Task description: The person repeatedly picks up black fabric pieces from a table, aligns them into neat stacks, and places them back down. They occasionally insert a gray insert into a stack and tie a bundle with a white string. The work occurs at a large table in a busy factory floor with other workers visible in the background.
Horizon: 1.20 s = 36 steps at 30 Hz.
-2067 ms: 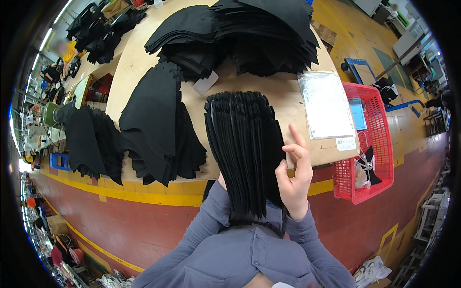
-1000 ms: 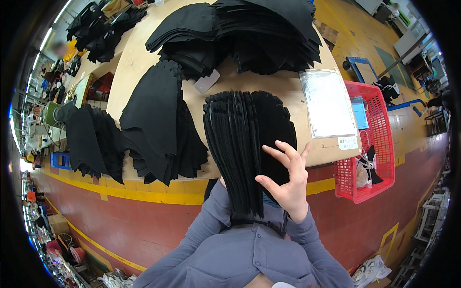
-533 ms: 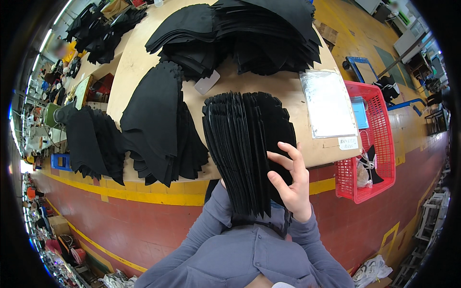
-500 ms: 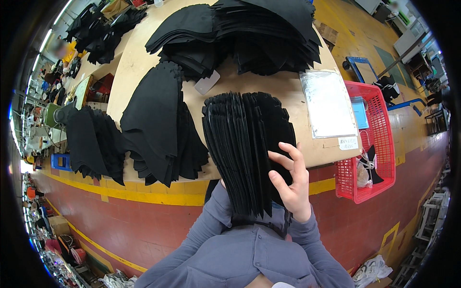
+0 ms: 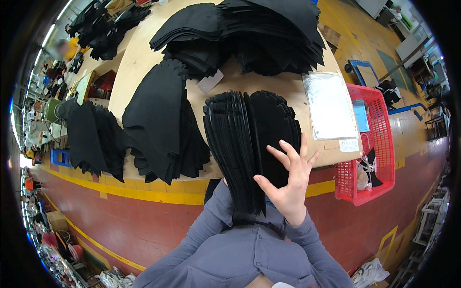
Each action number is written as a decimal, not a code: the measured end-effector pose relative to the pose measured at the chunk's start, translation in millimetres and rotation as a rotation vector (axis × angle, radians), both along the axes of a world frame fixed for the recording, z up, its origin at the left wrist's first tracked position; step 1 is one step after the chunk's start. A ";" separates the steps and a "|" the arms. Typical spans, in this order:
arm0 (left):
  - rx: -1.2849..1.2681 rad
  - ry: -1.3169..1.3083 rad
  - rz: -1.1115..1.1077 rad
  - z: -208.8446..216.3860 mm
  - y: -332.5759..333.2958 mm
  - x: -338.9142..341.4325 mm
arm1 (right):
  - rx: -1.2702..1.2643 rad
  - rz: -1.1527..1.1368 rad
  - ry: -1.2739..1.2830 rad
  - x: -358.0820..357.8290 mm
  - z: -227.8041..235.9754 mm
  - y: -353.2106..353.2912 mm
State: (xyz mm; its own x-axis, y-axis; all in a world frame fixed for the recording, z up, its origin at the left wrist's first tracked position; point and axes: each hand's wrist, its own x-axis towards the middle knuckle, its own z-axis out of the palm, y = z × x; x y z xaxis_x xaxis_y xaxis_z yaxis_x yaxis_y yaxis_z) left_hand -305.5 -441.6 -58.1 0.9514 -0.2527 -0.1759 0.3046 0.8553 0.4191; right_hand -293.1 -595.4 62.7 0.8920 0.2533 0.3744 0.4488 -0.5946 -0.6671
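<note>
Garment: long-sleeved top, grey-blue, plain woven fabric, no visible pattern. Sleeves full length, ending at wrist; soft folds along both forearms. Front of garment shows centre seam or placket line running down chest, with fold creases either side.

Right hand [image 5: 289, 185]: bare, no glove, no ring or watch visible. Fingers [image 5: 287, 152] uncovered, nails short.

Left hand: hidden; only sleeved left forearm visible.

Dark strip crosses chest below collar area; kind unclear.
</note>
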 end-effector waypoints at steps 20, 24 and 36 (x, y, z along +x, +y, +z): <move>-0.050 -0.018 0.085 -11.0 -7.9 17.8 | -0.018 0.068 -0.183 1.1 -19.7 -4.6; -0.055 -0.017 0.084 -11.4 -9.6 16.9 | 0.022 0.031 -0.066 -2.7 -9.3 -1.6; -0.085 -0.009 0.079 -13.9 -15.7 19.4 | -0.086 -0.040 0.020 0.6 9.1 8.4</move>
